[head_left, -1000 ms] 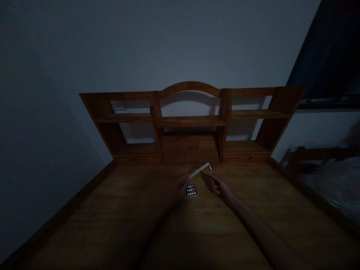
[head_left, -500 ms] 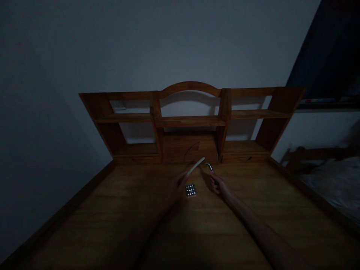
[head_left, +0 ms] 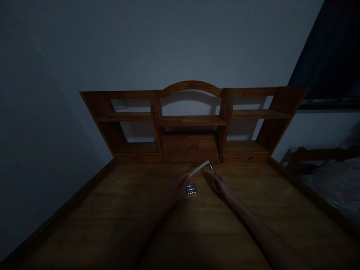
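Note:
My left hand (head_left: 180,183) is closed around the lower end of a slim white candle (head_left: 199,168), which slants up to the right. My right hand (head_left: 220,182) grips a lighter (head_left: 212,168) with a bent, shiny metal neck. The neck's tip meets or nearly meets the candle's far end; contact is hard to judge in the dim light, and no flame shows. Beside my left hand, a small dark square item (head_left: 191,189) with three rows of bright spots lies on the wooden desk (head_left: 213,228).
A wooden shelf unit (head_left: 191,120) with several compartments stands along the desk's back edge. Raised wooden edges border the desk left and right. A pale wall (head_left: 140,45) rises behind, and a dark window (head_left: 329,56) is at the right, above whitish bedding (head_left: 334,183).
The candle has tilted lower, and its far end has moved right to the tip of the lighter's neck. My right hand has stayed almost in place.

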{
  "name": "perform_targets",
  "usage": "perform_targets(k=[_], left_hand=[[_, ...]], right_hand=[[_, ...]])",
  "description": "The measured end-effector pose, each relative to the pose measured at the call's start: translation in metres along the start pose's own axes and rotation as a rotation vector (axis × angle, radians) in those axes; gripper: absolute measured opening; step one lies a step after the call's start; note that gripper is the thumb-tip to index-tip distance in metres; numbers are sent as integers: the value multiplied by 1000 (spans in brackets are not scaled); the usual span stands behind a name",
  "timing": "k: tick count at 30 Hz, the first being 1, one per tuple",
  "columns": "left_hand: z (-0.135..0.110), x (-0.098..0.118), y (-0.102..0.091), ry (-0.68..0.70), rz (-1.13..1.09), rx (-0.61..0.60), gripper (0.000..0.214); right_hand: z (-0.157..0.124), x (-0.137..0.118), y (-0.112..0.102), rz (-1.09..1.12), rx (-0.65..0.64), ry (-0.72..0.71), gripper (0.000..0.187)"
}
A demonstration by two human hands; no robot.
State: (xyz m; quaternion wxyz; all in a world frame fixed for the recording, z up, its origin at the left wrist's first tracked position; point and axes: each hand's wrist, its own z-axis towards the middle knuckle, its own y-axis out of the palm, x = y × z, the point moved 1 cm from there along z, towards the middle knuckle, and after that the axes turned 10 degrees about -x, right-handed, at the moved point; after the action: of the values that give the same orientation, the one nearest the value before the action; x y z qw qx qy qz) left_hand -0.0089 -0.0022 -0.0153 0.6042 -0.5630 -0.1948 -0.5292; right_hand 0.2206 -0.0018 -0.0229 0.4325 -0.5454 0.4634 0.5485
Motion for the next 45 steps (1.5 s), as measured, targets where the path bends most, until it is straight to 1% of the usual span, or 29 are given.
perform_targets(k=[2, 3, 7, 9, 12, 15, 18, 21, 24, 27, 30, 33, 36, 38, 39, 43, 45], left_hand=[[0, 1, 5, 8, 18, -35, 42], [0, 2, 6, 3, 16, -25, 42], [2, 0, 2, -39, -35, 96, 43], [2, 1, 0, -35, -50, 115, 43], [2, 5, 3, -14, -32, 77, 41], [2, 7, 5, -39, -9, 53, 41], [3, 6, 0, -111, -16, 111, 42], [2, 5, -6, -101, -77, 123, 43], [2, 6, -5, -54, -160, 56, 44], [3, 4, -1, -86, -164, 10, 45], [4, 2, -4, -111, -175, 50, 45], [4, 2, -8, -75, -210, 70, 43], [3, 1, -7, -57, -201, 31, 43], [4, -1, -4, -70, -182, -6, 44], [5, -2, -4, -78, -170, -5, 45], [6, -3, -7, -96, -168, 57, 45], [6, 0, -9, -86, -178, 58, 45]], right_hand=[[-2, -1, 2, -12, 17, -13, 55], [-3, -1, 3, -15, 27, -24, 55], [-5, -1, 2, 20, 50, -45, 55], [-6, -1, 1, -3, 57, -61, 53], [-8, -2, 0, -141, 71, -150, 50], [-10, -4, 0, -218, 65, -221, 48], [-11, -6, 1, -245, 70, -239, 48], [-10, -6, 0, -289, 99, -280, 47], [-9, -5, 0, -315, 95, -275, 46], [-9, -5, 1, -322, 85, -309, 42], [-10, -6, 0, -356, 104, -336, 41], [-11, -7, -1, -458, 150, -326, 41], [-11, -7, -2, -577, 174, -310, 40], [-11, -6, -1, -619, 169, -309, 39], [-12, -6, -1, -626, 168, -313, 39], [-14, -6, 0, -657, 187, -343, 37], [-15, -7, 0, -677, 186, -349, 37]])
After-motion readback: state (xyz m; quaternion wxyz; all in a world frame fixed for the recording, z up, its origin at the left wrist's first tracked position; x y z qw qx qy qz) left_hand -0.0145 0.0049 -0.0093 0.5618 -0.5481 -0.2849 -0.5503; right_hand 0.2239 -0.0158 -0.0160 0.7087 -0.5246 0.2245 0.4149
